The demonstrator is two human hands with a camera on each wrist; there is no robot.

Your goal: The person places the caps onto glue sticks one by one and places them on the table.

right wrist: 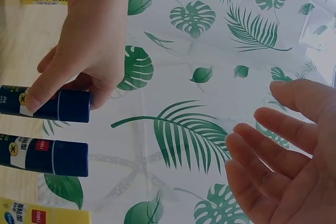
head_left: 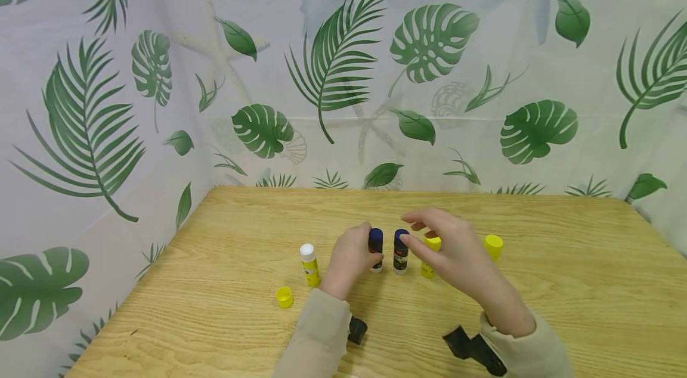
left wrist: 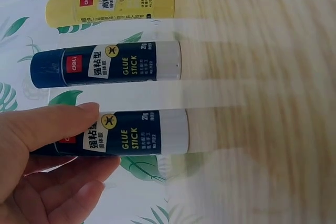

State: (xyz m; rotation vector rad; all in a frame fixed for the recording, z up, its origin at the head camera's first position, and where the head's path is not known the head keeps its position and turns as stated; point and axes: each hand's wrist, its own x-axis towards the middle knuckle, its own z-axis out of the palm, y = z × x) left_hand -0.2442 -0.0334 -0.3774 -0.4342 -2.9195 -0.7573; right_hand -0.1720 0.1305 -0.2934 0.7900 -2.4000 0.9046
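Two dark blue glue sticks stand upright side by side on the wooden table. My left hand [head_left: 350,256] grips the left blue glue stick [left wrist: 126,132], thumb on its label and fingers curled behind. Close to its right is the other blue glue stick [head_left: 401,251], which no hand visibly holds. My right hand [right wrist: 278,156] hovers with relaxed, parted fingers and nothing in them, above and right of that second stick in the head view. Partly hidden behind this hand stands a yellow glue stick [head_left: 427,270].
Left of my hands stands a yellow glue stick with a white top [head_left: 309,265], with a loose yellow cap [head_left: 284,297] near it. Another yellow-topped stick [head_left: 493,247] is at the right. Black straps [head_left: 458,342] show at both wrists. A leaf-patterned cloth [head_left: 343,68] hangs behind the table.
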